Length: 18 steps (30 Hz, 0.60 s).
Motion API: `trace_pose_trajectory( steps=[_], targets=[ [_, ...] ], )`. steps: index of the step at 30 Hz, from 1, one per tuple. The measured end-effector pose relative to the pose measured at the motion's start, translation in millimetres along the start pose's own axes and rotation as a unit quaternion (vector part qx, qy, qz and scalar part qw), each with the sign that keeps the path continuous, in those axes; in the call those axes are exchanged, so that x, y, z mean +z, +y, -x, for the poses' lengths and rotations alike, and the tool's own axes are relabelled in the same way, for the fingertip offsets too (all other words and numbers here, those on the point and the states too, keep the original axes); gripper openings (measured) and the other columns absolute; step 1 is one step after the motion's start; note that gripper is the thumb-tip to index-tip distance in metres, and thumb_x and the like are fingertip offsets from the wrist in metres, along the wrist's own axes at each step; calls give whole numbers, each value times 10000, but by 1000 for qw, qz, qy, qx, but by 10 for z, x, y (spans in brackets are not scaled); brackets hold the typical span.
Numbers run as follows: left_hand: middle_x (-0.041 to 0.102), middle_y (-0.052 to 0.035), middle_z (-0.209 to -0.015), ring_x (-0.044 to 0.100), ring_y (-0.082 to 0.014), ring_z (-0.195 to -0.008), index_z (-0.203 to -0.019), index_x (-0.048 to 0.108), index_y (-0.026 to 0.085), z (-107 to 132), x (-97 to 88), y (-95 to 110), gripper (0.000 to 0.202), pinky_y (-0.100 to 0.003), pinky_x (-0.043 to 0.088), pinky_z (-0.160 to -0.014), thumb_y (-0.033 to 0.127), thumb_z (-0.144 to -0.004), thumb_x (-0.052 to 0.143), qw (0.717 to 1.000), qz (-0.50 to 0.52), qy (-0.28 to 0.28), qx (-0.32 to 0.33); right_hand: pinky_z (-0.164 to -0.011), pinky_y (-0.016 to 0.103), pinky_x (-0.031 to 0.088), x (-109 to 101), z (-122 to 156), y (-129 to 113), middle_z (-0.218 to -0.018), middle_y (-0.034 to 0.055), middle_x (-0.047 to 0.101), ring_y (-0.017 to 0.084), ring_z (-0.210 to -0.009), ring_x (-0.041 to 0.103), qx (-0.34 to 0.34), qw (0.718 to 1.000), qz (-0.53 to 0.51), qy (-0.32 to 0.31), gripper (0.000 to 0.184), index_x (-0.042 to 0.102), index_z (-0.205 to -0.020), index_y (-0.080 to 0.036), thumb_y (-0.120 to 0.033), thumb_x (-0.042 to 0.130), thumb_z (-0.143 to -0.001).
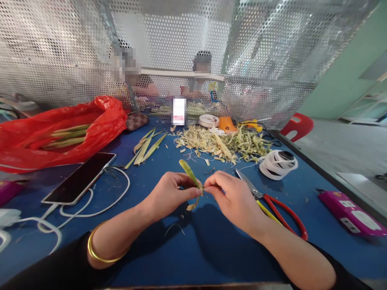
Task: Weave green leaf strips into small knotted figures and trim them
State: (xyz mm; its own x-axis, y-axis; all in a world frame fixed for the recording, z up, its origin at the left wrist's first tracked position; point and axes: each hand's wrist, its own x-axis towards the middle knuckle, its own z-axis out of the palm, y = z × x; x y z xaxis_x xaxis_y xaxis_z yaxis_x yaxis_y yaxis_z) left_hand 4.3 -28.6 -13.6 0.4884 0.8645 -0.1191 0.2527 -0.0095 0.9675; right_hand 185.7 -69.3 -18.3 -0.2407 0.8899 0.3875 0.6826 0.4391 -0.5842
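Between thumb and fingers, my left hand (172, 191) pinches a green leaf strip (189, 171), whose upper end sticks up. A dry, pale end (192, 206) hangs below the fingers. My right hand (231, 197) is closed in a pinch right beside the strip's middle, fingertips almost touching the left ones. Whatever lies in that pinch is too small to make out. Just beyond the right wrist lie scissors (256, 193) with red handles, partly covered by the forearm, and a yellow tool (267, 211). A spool of white thread (278, 164) is farther right.
Behind the hands, a heap of leaf scraps and knotted pieces (223, 143) spreads on the blue table (145, 249). Loose leaf strips (148, 149), a red bag (105, 117) of leaves, and a cabled phone (80, 179) are left. A purple pack (352, 211) lies right. People sit beyond a perforated screen (181, 36).
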Motion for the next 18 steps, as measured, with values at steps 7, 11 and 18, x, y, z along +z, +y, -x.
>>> trace_pose_trajectory(
  steps=[7,11,18],
  targets=[
    [725,-39,-794,626,-179,-741,-793,738,150,-6,45,-54,199,-274,462,-715,310,-685,689,1000,1,-2,-14,-516,228,408,10,-44,6,-560,-36,542,110,-511,513,208,962,-162,-77,115,588,-709,-194,-209,545,-814],
    [689,-30,-659,573,-142,-597,-744,735,139,-5,53,-72,269,-248,414,-574,396,-672,704,998,13,6,-58,-529,231,390,26,-37,2,-615,-23,568,113,-556,521,139,984,-99,-44,109,590,-699,-197,-190,556,-802],
    [695,-46,-716,575,-149,-645,-744,721,139,-3,34,-23,256,-263,421,-621,386,-714,661,999,-15,-25,-25,-484,218,409,-2,-76,5,-586,-38,557,80,-468,491,237,914,-320,-83,73,572,-739,-178,-236,585,-781]
  ],
)
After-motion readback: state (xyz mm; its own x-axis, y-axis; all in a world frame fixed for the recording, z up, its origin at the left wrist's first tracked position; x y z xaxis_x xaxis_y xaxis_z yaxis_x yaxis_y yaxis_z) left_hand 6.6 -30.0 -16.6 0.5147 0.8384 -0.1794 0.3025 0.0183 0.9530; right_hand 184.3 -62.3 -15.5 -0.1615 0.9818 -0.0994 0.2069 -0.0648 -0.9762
